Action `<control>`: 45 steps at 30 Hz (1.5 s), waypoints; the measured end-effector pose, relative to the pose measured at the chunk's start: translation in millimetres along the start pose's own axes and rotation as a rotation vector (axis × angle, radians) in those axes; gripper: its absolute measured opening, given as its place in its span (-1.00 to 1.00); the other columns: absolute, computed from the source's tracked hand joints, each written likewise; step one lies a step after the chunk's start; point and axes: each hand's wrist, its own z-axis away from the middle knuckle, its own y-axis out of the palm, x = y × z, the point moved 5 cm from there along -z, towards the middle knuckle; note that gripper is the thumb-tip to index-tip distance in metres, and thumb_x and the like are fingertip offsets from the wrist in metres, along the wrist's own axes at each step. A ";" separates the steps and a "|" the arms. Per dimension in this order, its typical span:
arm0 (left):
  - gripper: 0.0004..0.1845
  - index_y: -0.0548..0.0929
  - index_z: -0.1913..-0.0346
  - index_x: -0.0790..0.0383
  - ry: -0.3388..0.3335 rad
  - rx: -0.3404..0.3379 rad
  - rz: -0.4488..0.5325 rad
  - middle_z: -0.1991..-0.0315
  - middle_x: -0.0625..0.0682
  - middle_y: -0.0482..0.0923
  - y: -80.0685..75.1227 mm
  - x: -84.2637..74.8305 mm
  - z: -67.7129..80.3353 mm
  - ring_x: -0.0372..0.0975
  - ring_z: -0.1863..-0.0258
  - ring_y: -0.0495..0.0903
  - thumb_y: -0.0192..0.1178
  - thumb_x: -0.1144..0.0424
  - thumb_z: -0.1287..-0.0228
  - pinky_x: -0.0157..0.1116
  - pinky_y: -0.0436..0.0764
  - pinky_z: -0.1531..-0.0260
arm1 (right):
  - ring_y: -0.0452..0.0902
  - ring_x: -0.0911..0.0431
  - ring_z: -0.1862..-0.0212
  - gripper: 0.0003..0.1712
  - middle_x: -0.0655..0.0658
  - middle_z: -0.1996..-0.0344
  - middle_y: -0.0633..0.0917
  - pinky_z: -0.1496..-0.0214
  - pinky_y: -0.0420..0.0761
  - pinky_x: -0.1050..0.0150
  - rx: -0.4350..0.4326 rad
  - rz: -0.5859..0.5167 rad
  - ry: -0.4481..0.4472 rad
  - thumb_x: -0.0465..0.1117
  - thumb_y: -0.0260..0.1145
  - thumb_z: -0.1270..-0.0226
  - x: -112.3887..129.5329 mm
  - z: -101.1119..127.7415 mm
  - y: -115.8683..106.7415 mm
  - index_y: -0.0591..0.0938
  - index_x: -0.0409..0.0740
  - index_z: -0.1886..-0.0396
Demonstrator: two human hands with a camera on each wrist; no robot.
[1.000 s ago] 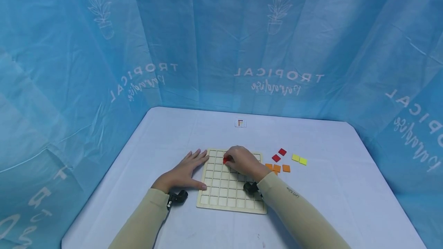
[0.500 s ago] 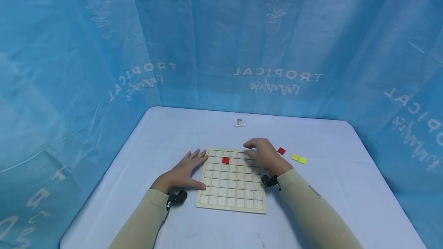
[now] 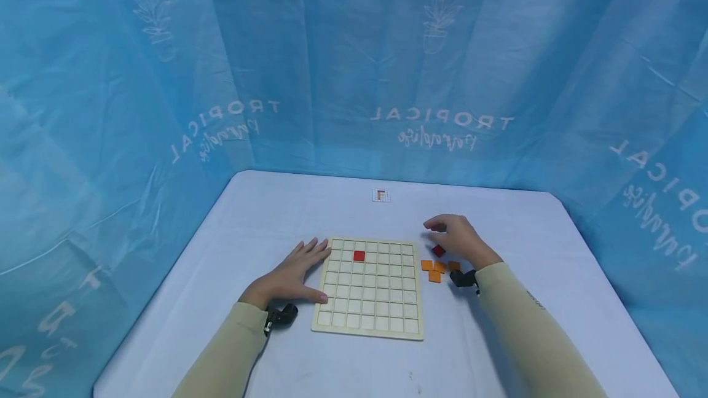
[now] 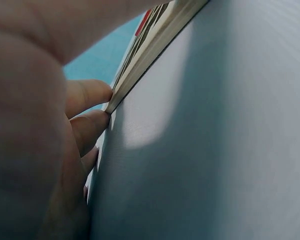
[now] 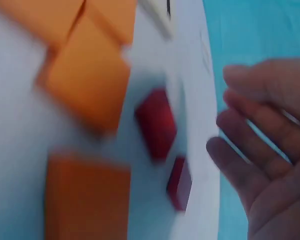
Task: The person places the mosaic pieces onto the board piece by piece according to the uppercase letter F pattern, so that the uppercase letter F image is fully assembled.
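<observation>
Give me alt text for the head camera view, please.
A person's right hand hovers open above a loose red tile beside orange tiles, while the left hand rests flat against a wooden grid board holding one red tile.

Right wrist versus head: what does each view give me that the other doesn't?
Only the right wrist view shows a second red tile lying beside the first on the table; in the head view the hand covers it. Only the head view shows the grid board with one red tile set in it, the left hand flat against the board's left edge, and a small pattern card farther back. Both show the right hand open above a loose red tile and the orange tiles.
</observation>
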 end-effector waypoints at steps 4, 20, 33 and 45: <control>0.35 0.18 -0.69 0.09 0.008 -0.004 -0.005 -0.70 -0.01 -0.07 1.0 0.5 0.8 -0.07 -0.67 -0.28 0.43 -0.57 0.08 0.04 -0.26 -0.59 | 0.59 -0.10 -0.13 -0.65 -0.09 -0.07 0.73 -0.28 0.61 -0.10 0.082 -0.022 0.023 -0.29 0.48 -0.40 -9.0 3.4 -1.9 0.78 -0.12 -0.16; 0.35 0.21 -0.68 0.10 0.015 -0.018 -0.003 -0.70 -0.02 -0.06 1.3 0.4 0.7 -0.05 -0.67 -0.26 0.42 -0.58 0.09 0.05 -0.25 -0.59 | 0.57 -0.02 0.02 -0.61 0.03 0.04 0.75 -0.14 0.70 0.00 0.125 0.000 -0.068 -0.33 0.61 -0.16 -26.6 18.2 1.5 0.85 0.03 -0.01; 0.35 0.21 -0.69 0.09 0.023 -0.020 0.011 -0.70 -0.02 -0.07 -0.7 0.3 0.8 -0.05 -0.67 -0.26 0.44 -0.57 0.09 0.07 -0.24 -0.59 | 0.56 -0.01 0.01 -0.69 0.04 0.05 0.74 -0.19 0.67 -0.03 0.117 0.050 -0.085 -0.28 0.61 -0.27 -20.8 21.0 2.5 0.85 0.05 0.00; 0.35 0.21 -0.68 0.09 0.014 -0.017 0.015 -0.70 -0.04 -0.06 -0.4 0.9 0.6 -0.06 -0.67 -0.26 0.45 -0.55 0.10 0.08 -0.24 -0.59 | 0.58 0.03 0.13 -0.70 0.05 0.14 0.75 -0.06 0.72 0.10 0.032 0.044 -0.085 -0.21 0.61 -0.30 -16.4 17.6 2.2 0.83 -0.10 -0.02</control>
